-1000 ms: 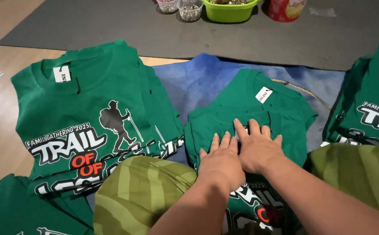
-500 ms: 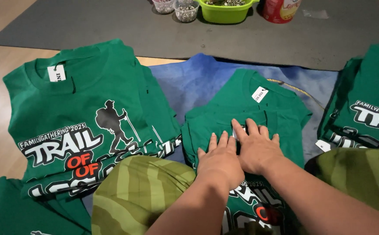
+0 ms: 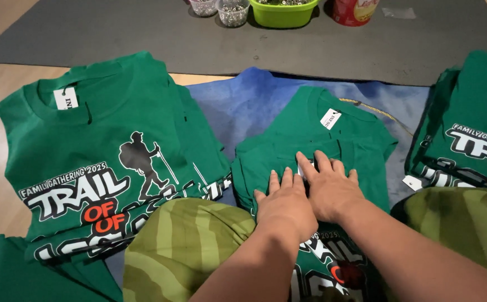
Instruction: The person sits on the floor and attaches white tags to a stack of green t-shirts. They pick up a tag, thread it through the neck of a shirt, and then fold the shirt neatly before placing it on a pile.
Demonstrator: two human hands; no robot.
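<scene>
A: Middle of view: small green T-shirt (image 3: 316, 151), partly folded, lying on a blue cloth (image 3: 243, 106) between the knees. White tag at its collar.

B: Hands?

A: Left hand (image 3: 285, 204) and right hand (image 3: 330, 187) side by side, touching, both flat with palms down and fingers spread on the folded edge. Gripping nothing; pressing only.

B: Surroundings?

A: Larger green shirt (image 3: 95, 151) with a hiker print to the left, laid on others. A stack of green shirts (image 3: 467, 128) to the right. Knees in olive striped trousers (image 3: 187, 240) either side of the arms. Beyond, a grey mat (image 3: 143, 33) with a lime tub (image 3: 285, 12), small clear cups (image 3: 221, 8) and a red container (image 3: 355, 10).

B: Risks?

A: My judgement: the fold sits on soft cloth, so uneven pressure could skew the crease or bunch the blue layer beneath. The sleeve may spring back if the palms lift off unevenly. The left pile overlaps close by; a knee shift could drag it.
</scene>
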